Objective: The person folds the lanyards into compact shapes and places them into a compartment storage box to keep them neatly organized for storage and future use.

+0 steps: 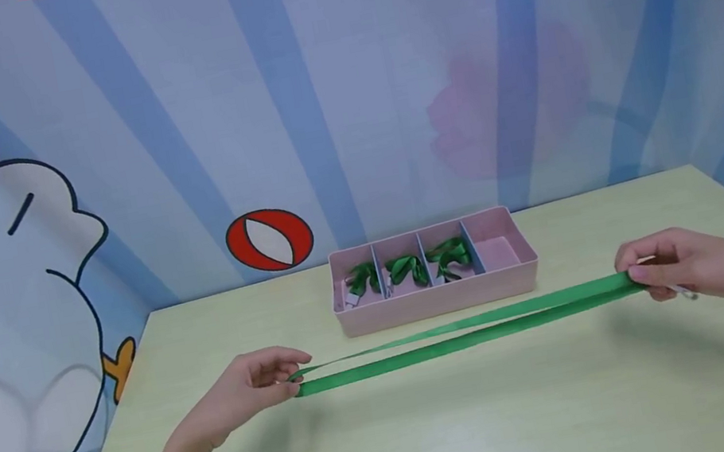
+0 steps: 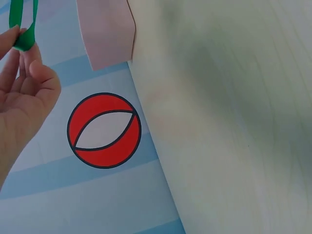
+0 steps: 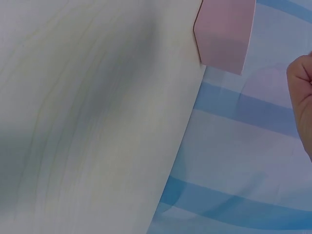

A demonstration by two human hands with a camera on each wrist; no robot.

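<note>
A green lanyard (image 1: 462, 340) is stretched as a long, narrow loop between both hands, above the table. My left hand (image 1: 255, 382) pinches its looped end between thumb and finger; the left wrist view shows the green band (image 2: 24, 41) folded around there. At the other end, my right hand (image 1: 696, 264) pinches the two strands together with the thumb on top. A small pale clip (image 1: 685, 292) sticks out below that hand. Only the edge of the right hand (image 3: 302, 92) shows in the right wrist view, with the lanyard out of frame.
Behind the lanyard, a pink box (image 1: 440, 299) with blue dividers stands on the light table (image 1: 442, 430). Bundled green lanyards (image 1: 406, 271) lie in its three left compartments. A printed backdrop (image 1: 368, 95) rises along the table's far edge.
</note>
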